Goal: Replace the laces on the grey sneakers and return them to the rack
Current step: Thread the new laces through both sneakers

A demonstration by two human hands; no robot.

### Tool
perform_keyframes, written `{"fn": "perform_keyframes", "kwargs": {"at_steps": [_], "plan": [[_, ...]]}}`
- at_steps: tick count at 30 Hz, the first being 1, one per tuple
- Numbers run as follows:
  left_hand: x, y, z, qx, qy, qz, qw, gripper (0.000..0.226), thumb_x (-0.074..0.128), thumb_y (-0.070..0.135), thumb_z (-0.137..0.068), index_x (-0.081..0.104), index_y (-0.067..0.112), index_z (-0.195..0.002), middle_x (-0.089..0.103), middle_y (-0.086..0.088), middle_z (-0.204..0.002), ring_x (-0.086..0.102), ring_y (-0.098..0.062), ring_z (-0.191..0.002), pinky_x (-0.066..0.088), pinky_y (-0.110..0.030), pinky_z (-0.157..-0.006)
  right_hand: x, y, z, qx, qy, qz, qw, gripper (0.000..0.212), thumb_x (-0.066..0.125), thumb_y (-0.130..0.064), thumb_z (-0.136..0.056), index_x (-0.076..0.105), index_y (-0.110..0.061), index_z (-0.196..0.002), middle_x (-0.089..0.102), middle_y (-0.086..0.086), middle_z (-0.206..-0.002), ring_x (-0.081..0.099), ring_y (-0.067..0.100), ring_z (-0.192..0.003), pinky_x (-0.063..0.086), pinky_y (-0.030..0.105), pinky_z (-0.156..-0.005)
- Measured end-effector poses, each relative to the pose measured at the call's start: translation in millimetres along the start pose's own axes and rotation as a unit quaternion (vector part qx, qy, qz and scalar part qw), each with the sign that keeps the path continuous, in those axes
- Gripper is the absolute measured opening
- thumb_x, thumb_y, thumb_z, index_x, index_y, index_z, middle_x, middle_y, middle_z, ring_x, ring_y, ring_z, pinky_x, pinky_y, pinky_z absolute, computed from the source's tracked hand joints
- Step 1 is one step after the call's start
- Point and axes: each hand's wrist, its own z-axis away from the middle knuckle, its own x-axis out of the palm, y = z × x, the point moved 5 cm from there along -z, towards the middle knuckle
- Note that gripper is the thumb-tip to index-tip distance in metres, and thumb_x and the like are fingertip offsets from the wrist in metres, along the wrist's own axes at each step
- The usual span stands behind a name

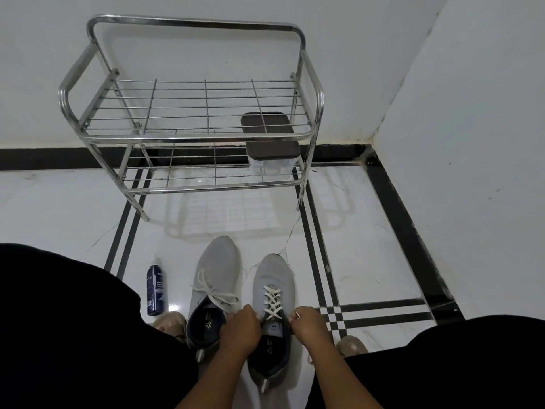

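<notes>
Two grey sneakers stand side by side on the white floor, toes pointing away from me. The left sneaker (213,287) carries a white lace tied in a bow. The right sneaker (274,293) has a white lace (272,302) crossed up its eyelets. My left hand (240,327) pinches the lace end at the left side of this shoe's top eyelets. My right hand (309,327) pinches the other lace end at the right side, its tip sticking up. The steel shoe rack (188,137) stands against the wall beyond the sneakers.
A clear box with a brown lid (271,143) sits on the rack's lower shelf at the right. A dark blue spray can (156,290) lies left of the sneakers. My knees in black fabric frame both sides. A wall corner rises at the right.
</notes>
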Motion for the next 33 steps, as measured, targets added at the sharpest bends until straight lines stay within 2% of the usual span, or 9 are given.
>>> {"fn": "perform_keyframes", "kwargs": {"at_steps": [2, 5, 8, 11, 16, 20, 24, 30, 33], "plan": [[0.2, 1.3, -0.9, -0.004, -0.052, -0.023, 0.998, 0.032, 0.033, 0.036, -0.099, 0.046, 0.014, -0.117, 0.058, -0.013, -0.124, 0.052, -0.032, -0.116, 0.043, -0.040, -0.093, -2.9, -7.3, 6.3, -0.009, 0.009, 0.010, 1.000, 0.021, 0.045, -0.019, -0.088, 0.057, -0.020, -0.106, 0.063, 0.008, -0.111, 0.060, 0.027, -0.101, 0.051, 0.033, -0.084], [-11.6, 5.8, 1.6, -0.019, -0.068, -0.033, 0.997, 0.033, 0.035, 0.032, -0.098, 0.051, 0.013, -0.120, 0.058, -0.013, -0.126, 0.054, -0.031, -0.117, 0.044, -0.038, -0.097, -14.4, -24.6, 17.3, -0.034, 0.037, -0.009, 0.999, 0.030, 0.041, -0.026, -0.095, 0.045, -0.014, -0.121, 0.060, 0.012, -0.115, 0.059, 0.030, -0.105, 0.048, 0.035, -0.084], [-35.1, 19.3, 4.7, -0.018, -0.058, -0.008, 0.998, 0.038, 0.034, 0.029, -0.101, 0.056, 0.006, -0.121, 0.059, -0.014, -0.126, 0.055, -0.029, -0.117, 0.044, -0.034, -0.096, -38.3, -49.6, 25.9, -0.076, 0.067, -0.028, 0.994, 0.031, 0.032, -0.022, -0.100, 0.053, -0.007, -0.118, 0.060, 0.013, -0.116, 0.057, 0.027, -0.103, 0.046, 0.032, -0.083], [-66.3, 40.3, 12.2, 0.022, -0.052, 0.019, 0.998, 0.039, 0.031, 0.028, -0.101, 0.057, 0.003, -0.116, 0.058, -0.017, -0.124, 0.055, -0.029, -0.111, 0.042, -0.032, -0.089, -63.7, -74.5, 40.2, -0.119, 0.086, -0.106, 0.983, 0.030, 0.032, -0.014, -0.099, 0.060, -0.012, -0.109, 0.062, 0.007, -0.107, 0.055, 0.018, -0.088, 0.043, 0.025, -0.067], [-130.3, 68.7, 37.3, 0.085, 0.010, 0.090, 0.992, 0.030, 0.039, 0.031, -0.097, 0.053, 0.011, -0.078, 0.057, -0.005, -0.080, 0.052, -0.021, -0.076, 0.037, -0.030, -0.067, -110.1, -107.6, 72.8, -0.204, 0.115, -0.236, 0.943, 0.021, 0.040, -0.015, -0.100, 0.060, -0.022, -0.095, 0.068, -0.007, -0.086, 0.062, 0.013, -0.085, 0.046, 0.020, -0.069], [-176.6, 84.1, 63.6, 0.133, 0.065, 0.111, 0.983, 0.032, 0.047, 0.037, -0.093, 0.061, 0.013, -0.077, 0.063, -0.002, -0.077, 0.057, -0.019, -0.072, 0.041, -0.029, -0.065, -144.1, -126.1, 103.0, -0.265, 0.126, -0.248, 0.923, 0.018, 0.048, -0.018, -0.098, 0.062, -0.025, -0.091, 0.070, -0.011, -0.089, 0.065, 0.012, -0.091, 0.050, 0.024, -0.081], [-204.7, 94.4, 88.2, 0.176, 0.104, 0.095, 0.974, 0.030, 0.055, 0.041, -0.091, 0.055, 0.025, -0.066, 0.060, 0.006, -0.069, 0.054, -0.014, -0.066, 0.038, -0.027, -0.059, -168.0, -133.7, 133.0, -0.306, 0.150, -0.231, 0.911, 0.016, 0.054, -0.017, -0.096, 0.070, -0.021, -0.095, 0.063, -0.016, -0.086, 0.057, -0.002, -0.081, 0.041, 0.011, -0.069], [-227.4, 107.2, 112.6, 0.214, 0.209, -0.003, 0.954, 0.016, 0.066, 0.041, -0.085, 0.063, 0.025, -0.082, 0.062, 0.010, -0.078, 0.059, -0.011, -0.079, 0.044, -0.026, -0.066, -188.0, -142.0, 160.4, -0.341, 0.179, -0.247, 0.889, 0.017, 0.058, -0.017, -0.094, 0.073, -0.019, -0.101, 0.068, -0.014, -0.095, 0.060, -0.002, -0.091, 0.045, 0.012, -0.079], [-228.1, 110.5, 116.7, 0.217, 0.226, 0.034, 0.949, 0.014, 0.071, 0.036, -0.083, 0.067, 0.024, -0.087, 0.068, 0.009, -0.084, 0.062, -0.011, -0.082, 0.047, -0.026, -0.071, -190.3, -144.1, 165.0, -0.352, 0.179, -0.234, 0.888, 0.014, 0.063, -0.017, -0.091, 0.074, -0.021, -0.099, 0.070, -0.013, -0.096, 0.062, -0.002, -0.093, 0.044, 0.007, -0.076]]}}
